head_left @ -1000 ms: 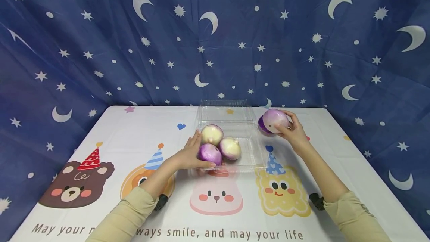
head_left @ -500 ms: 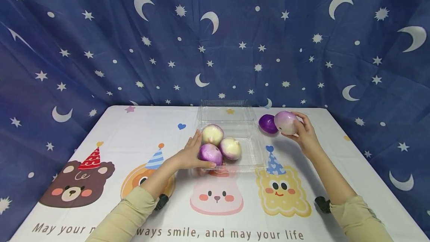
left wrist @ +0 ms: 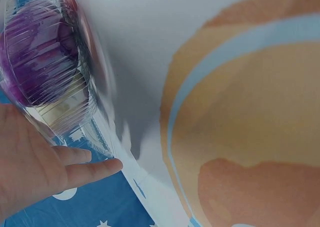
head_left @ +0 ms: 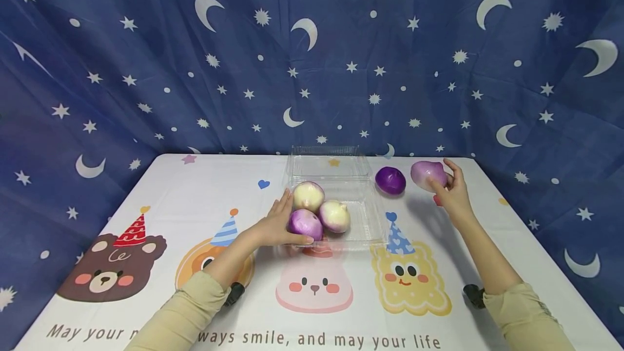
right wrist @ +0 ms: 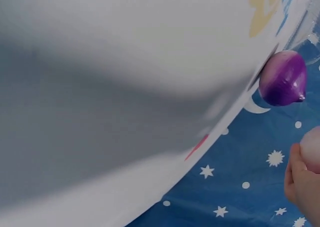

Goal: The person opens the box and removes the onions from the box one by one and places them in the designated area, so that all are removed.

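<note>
Head view — left hand (head_left: 279,227) spread against box (head_left: 363,220), right hand (head_left: 455,195) gripping onion (head_left: 426,173) — cloth (head_left: 363,318) reads "smile, and may your life".

Left fingers (head_left: 281,203) straight, thumb (head_left: 301,239) spread; right fingers (head_left: 454,170) curled; arms (head_left: 493,259) extended forward

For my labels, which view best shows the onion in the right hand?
Head view: most of the held onion shows. The right wrist view cuts it at the edge; the left wrist view lacks it.
</note>
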`<state>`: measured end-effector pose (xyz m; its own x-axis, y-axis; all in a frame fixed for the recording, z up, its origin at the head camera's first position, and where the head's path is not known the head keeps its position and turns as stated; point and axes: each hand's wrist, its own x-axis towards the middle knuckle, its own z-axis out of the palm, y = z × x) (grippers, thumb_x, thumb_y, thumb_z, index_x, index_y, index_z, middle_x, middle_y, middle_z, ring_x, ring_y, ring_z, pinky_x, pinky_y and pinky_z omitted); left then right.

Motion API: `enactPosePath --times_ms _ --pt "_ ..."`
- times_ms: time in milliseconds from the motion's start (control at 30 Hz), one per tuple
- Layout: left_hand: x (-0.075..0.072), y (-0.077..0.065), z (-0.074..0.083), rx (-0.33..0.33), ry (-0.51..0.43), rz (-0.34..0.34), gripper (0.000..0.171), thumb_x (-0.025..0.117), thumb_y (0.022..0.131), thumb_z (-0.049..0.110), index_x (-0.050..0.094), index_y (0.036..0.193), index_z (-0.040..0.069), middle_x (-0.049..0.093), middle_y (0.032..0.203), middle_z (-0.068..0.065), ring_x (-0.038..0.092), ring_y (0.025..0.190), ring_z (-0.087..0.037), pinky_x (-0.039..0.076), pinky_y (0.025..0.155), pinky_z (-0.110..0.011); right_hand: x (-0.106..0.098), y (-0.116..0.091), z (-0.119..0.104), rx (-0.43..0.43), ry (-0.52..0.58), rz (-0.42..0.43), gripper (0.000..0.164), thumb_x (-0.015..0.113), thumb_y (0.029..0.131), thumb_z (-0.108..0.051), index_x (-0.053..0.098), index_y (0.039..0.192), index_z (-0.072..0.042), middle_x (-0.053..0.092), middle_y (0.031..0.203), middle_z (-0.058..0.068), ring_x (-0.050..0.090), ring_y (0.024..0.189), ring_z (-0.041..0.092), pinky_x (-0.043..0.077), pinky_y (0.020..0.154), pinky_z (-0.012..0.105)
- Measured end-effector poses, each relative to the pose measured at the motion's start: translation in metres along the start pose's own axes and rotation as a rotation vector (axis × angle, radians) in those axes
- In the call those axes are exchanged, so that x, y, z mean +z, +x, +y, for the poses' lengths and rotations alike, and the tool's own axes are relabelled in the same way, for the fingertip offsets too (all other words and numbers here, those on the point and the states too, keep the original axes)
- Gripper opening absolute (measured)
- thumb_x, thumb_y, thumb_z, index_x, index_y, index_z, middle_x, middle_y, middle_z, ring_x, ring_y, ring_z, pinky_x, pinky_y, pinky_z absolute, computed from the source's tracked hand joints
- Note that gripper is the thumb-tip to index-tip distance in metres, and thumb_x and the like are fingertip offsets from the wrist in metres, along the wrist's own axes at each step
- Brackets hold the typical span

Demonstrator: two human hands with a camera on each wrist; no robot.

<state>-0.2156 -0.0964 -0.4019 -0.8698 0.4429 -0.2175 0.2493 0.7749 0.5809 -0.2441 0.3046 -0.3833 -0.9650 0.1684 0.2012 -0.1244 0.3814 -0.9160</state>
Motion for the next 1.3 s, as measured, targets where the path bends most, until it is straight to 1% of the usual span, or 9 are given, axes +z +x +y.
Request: enactPosePath --times_ms 100,267,367,500,700,967,1100,1133,1300 --pt "0.000 0.000 0.001 -0.002 0.001 0.003 0.126 0.071 0.071 0.062 -0.007 0.150 0.002 -0.019 0.157 -0.013 -0.008 0.143 -0.043 0.017 0.113 -0.059 -0.001 0.005 0.004 0.008 -0.088 -0.011 0.063 0.054 0.095 -0.016 0.022 0.147 -0.002 0.039 0.136 0.025 0.041 0.093 -0.007 0.040 0.068 0.002" --pt "0.001 0.000 0.001 0.000 -0.007 0.009 0.126 0.071 0.071 0.062 -0.006 0.150 0.002 -0.018 0.157 -0.013 -0.006 0.143 -0.045 0.019 0.111 -0.061 0.000 0.015 0.013 0.010 -0.229 -0.019 0.068 0.062 0.089 -0.019 0.027 0.143 0.004 0.032 0.135 0.030 0.044 0.105 0.023 0.041 0.060 0.009" --pt "0.001 0.000 0.001 -0.007 -0.007 0.013 0.126 0.071 0.071 0.062 -0.006 0.150 0.002 -0.018 0.157 -0.012 -0.006 0.143 -0.045 0.020 0.110 -0.062 0.003 0.020 0.018 -0.003 -0.275 0.004 0.071 0.066 0.085 -0.019 0.028 0.141 0.006 0.030 0.133 0.032 0.042 0.113 0.037 0.050 0.081 0.025" --pt "0.000 -0.001 0.001 -0.009 -0.008 0.015 0.125 0.072 0.071 0.061 -0.006 0.150 0.002 -0.018 0.157 -0.012 -0.006 0.143 -0.045 0.020 0.109 -0.064 0.006 0.026 0.027 0.000 -0.284 0.035 0.072 0.067 0.084 -0.017 0.029 0.138 0.009 0.032 0.132 0.033 0.040 0.117 0.042 0.038 0.103 0.052" --pt "0.000 -0.001 0.001 -0.010 -0.004 0.010 0.125 0.072 0.072 0.060 -0.006 0.150 0.002 -0.017 0.157 -0.012 -0.006 0.143 -0.044 0.021 0.108 -0.065 0.010 0.036 0.042 0.011 -0.303 0.069 0.070 0.068 0.081 -0.014 0.031 0.136 0.011 0.034 0.130 0.033 0.040 0.117 0.042 0.036 0.104 0.052" --pt "0.001 0.000 0.001 -0.021 0.002 0.015 0.125 0.070 0.071 0.062 -0.006 0.150 0.003 -0.017 0.158 -0.010 -0.007 0.144 -0.043 0.022 0.105 -0.069 0.010 0.048 0.050 -0.008 -0.373 0.033 0.075 0.071 0.080 -0.017 0.030 0.134 0.014 0.033 0.130 0.036 0.038 0.119 0.047 0.032 0.106 0.056" --pt "0.001 0.000 0.000 -0.021 0.006 0.016 0.125 0.070 0.071 0.062 -0.007 0.150 0.003 -0.018 0.157 -0.010 -0.006 0.144 -0.044 0.022 0.105 -0.069 0.009 0.052 0.060 -0.031 -0.343 0.005 0.081 0.074 0.076 -0.026 0.029 0.131 0.014 0.031 0.127 0.039 0.036 0.117 0.050 0.031 0.105 0.060" --pt "0.000 -0.001 0.000 -0.023 0.007 0.012 0.125 0.071 0.071 0.062 -0.007 0.150 0.003 -0.018 0.157 -0.010 -0.006 0.144 -0.043 0.021 0.106 -0.068 0.009 0.053 0.064 -0.044 -0.346 0.008 0.083 0.075 0.075 -0.032 0.031 0.129 0.012 0.032 0.124 0.038 0.038 0.114 0.049 0.035 0.102 0.057" --pt "0.001 -0.001 0.000 -0.026 0.005 0.008 0.125 0.071 0.071 0.061 -0.007 0.150 0.003 -0.018 0.157 -0.010 -0.006 0.144 -0.043 0.021 0.106 -0.067 0.010 0.058 0.066 0.016 -0.358 -0.039 0.087 0.076 0.076 -0.035 0.026 0.133 0.009 0.031 0.129 0.039 0.038 0.119 0.050 0.034 0.106 0.057"
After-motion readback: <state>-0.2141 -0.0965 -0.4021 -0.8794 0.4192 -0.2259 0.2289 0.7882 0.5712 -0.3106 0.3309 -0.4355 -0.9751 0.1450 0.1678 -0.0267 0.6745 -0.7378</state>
